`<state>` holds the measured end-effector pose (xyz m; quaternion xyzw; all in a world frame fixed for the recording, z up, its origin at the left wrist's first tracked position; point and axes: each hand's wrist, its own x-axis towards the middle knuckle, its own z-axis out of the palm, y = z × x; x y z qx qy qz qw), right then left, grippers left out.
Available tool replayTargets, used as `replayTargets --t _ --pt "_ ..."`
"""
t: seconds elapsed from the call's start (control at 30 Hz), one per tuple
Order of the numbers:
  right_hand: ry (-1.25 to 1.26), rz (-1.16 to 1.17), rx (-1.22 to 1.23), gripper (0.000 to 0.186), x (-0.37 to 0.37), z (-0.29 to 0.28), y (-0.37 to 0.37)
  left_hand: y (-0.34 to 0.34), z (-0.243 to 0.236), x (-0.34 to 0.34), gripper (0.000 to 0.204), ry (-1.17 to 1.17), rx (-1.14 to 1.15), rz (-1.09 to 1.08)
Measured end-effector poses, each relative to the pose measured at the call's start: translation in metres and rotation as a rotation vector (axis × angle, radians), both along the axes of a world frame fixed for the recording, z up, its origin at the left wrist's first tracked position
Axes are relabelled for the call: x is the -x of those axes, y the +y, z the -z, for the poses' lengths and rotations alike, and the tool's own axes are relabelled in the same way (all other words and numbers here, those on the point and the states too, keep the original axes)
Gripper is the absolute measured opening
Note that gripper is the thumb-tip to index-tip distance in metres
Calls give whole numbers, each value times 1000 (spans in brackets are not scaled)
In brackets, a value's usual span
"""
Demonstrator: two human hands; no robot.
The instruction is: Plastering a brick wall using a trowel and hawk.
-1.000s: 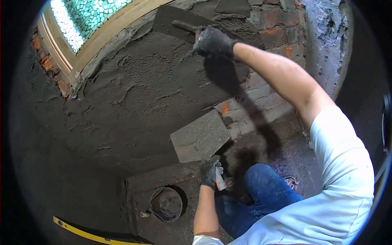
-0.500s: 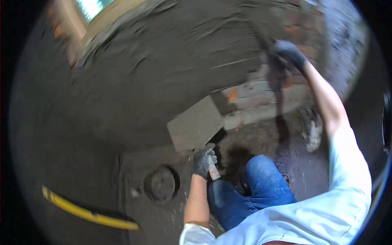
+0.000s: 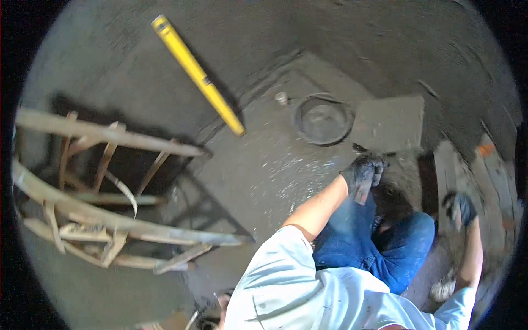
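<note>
My left hand [image 3: 366,171], in a dark dirty glove, is closed around a short pale-and-reddish handle [image 3: 362,193]. Just beyond its fingers lies a flat, grey, mortar-coloured square plasterer's hawk [image 3: 389,124], which seems to belong to that handle; the join is hidden by the glove. Over on the right, my right hand [image 3: 460,209], gloved too, hangs beside the lower brickwork with fingers curled. Something pale shows at those fingers, too unclear to name. My bent knees in blue jeans [image 3: 404,234] are between the hands.
Left of the hawk stands a round black bucket [image 3: 323,120]. A yellow spirit level [image 3: 199,74] leans at the grey wall. Wooden ladder-like trestles [image 3: 132,220] occupy the left side. Partly bare bricks [image 3: 492,170] line the right wall. The floor [image 3: 275,176] looks wet.
My view has swung left, bringing the trestles in and taking the window out. My right hand has come down from high on the wall. My left hand keeps its grip beside the hawk.
</note>
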<state>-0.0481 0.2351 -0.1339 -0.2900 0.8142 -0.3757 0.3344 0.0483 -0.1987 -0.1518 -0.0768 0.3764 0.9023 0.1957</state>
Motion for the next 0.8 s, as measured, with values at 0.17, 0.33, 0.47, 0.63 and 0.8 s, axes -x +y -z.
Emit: replayTargets --t 0.17,0.33,0.47,0.63,0.8 --pt "528 -704 -687 20 -80 106 55 -101 -12 -61 11 -251 22 -475" --pt "619 -932 -499 19 -60 130 -54 -172 -1 -188 11 -390 -57 -758" --pt "588 -862 -318 19 -69 128 -170 -186 -32 -255 9 -455 209 -1049" --pt "516 -849 -144 19 -91 79 -282 -191 -35 -336 9 -408 8 -1034" --pt "362 -770 -129 19 -112 27 -319 -190 -20 -314 9 -446 46 -1034"
